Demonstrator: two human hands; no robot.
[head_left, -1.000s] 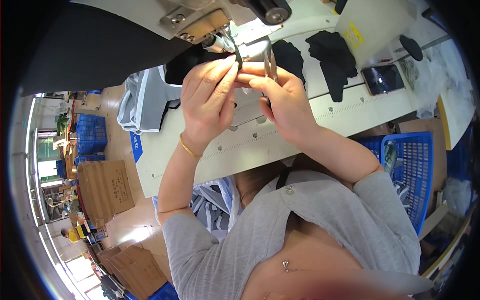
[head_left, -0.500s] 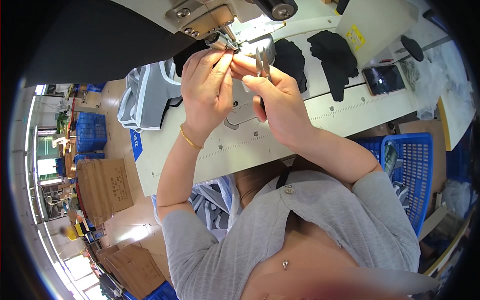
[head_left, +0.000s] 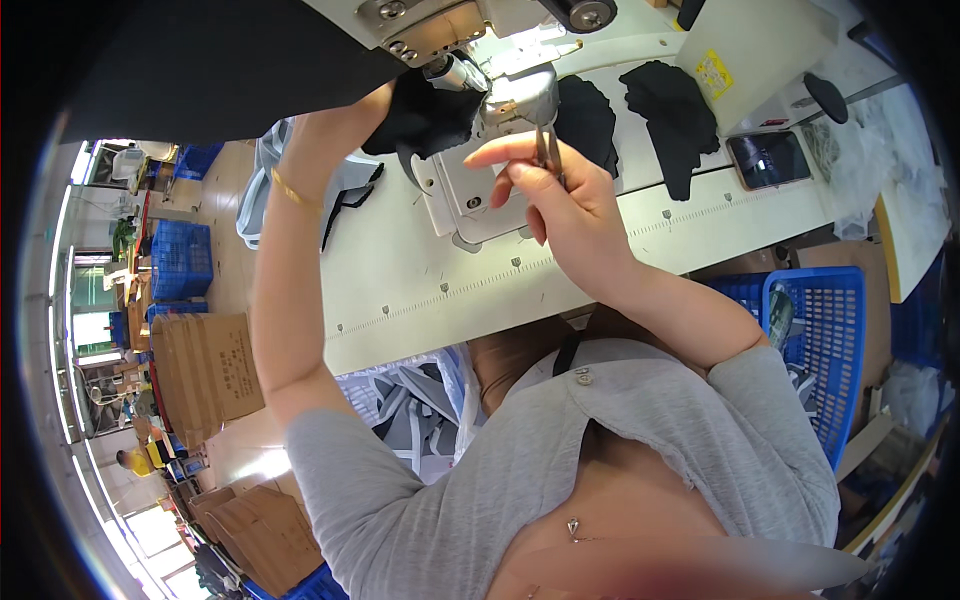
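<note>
A piece of black fabric (head_left: 425, 115) lies at the needle area of the sewing machine (head_left: 440, 35). My left hand (head_left: 340, 130), with a gold bangle at the wrist, grips its left side; the fingertips are hidden by the cloth and the dark panel above. Just right of the needle area, my right hand (head_left: 570, 195) is raised over the machine bed. Small metal scissors (head_left: 548, 155) are held in it, blades pointing up and away, while the index finger stretches left. Grey fabric with white trim (head_left: 262, 190) hangs beyond my left forearm.
Two black fabric pieces (head_left: 585, 125) (head_left: 670, 120) lie right of the needle area, and a phone (head_left: 768, 160) is farther right on the table (head_left: 400, 325). A blue basket (head_left: 850, 350) stands at my right. Grey pieces fill a lined basket (head_left: 468, 390) below the table edge. Cardboard boxes (head_left: 205, 370) are at left.
My hands, together at the needle before, have parted. The left moved left with the black fabric, which now shows fully. The right drew slightly back toward me, still holding the scissors.
</note>
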